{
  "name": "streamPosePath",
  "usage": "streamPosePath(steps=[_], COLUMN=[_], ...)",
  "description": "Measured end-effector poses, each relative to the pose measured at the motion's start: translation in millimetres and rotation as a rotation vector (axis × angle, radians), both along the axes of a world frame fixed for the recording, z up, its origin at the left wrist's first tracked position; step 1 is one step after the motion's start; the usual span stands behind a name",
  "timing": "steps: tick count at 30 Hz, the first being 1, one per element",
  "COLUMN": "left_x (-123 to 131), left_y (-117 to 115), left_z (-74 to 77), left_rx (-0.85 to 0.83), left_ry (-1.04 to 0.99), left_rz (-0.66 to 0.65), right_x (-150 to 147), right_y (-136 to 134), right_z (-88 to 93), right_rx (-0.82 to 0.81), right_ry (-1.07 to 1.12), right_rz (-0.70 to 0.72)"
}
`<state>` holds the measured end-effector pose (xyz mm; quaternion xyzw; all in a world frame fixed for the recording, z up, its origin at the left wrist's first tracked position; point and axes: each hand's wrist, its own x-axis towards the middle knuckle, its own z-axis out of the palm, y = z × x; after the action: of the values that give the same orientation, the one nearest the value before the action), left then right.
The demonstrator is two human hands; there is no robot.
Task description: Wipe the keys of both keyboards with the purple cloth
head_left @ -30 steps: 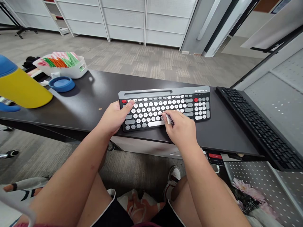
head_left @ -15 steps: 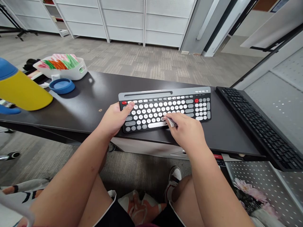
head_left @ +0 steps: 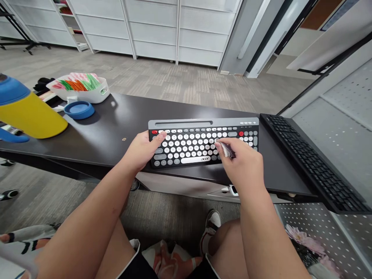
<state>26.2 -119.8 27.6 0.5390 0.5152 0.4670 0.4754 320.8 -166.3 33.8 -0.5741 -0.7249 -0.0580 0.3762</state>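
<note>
The round-keyed keyboard (head_left: 200, 142) is lying at the near edge of the dark desk (head_left: 139, 106), stretching from the left hand (head_left: 142, 151) across to the right hand (head_left: 242, 161) and a little past it. The left hand is clasping the keyboard's left end, its thumb resting over the upper left keys while its other fingers are mostly hiding below the edge; whether that end is being lifted slightly, I cannot tell. The right hand is curling inward, its thumb and forefinger pinching a small folded piece (head_left: 226, 149) with a zigzag edge over the right-hand part of the letter keys, and its knuckles are covering some keys near the number pad. Whether the piece is actually pressing on the keys is hard to see. Just left of the right hand, the white space bar (head_left: 195, 159) is showing the word "acer". Beyond both hands, the grey slotted bar (head_left: 186, 123) is running along the keyboard's far edge. To the right of the right hand, a black keyboard (head_left: 316, 162) is lying at a slant. Well to the left of the left hand, a yellow container (head_left: 35, 118) is leaning over, with a blue round lid (head_left: 79, 110) and a white basket (head_left: 87, 97) sitting farther out.
</note>
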Motion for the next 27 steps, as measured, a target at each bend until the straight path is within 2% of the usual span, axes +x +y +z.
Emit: streamPosePath(steps=[2, 7, 19, 27], left_x=[-0.5, -0.3, -0.8, -0.7], left_y=[0.6, 0.8, -2.1, -2.2], left_z=[-0.9, -1.4, 1.7, -0.1], left_rx=[0.002, 0.008, 0.036, 0.039], left_ry=[0.001, 0.009, 0.087, 0.070], left_rz=[-0.010, -0.021, 0.002, 0.016], right_x=[7.6, 11.2, -42.4, -57.5], right_y=[4.8, 13.8, 9.0, 16.3], right_z=[-2.2, -11.8, -6.1, -4.8], right_rx=[0.026, -0.052, -0.066, -0.089], right_ry=[0.050, 0.051, 0.059, 0.117], right_rz=[-0.042, -0.062, -0.255, -0.246])
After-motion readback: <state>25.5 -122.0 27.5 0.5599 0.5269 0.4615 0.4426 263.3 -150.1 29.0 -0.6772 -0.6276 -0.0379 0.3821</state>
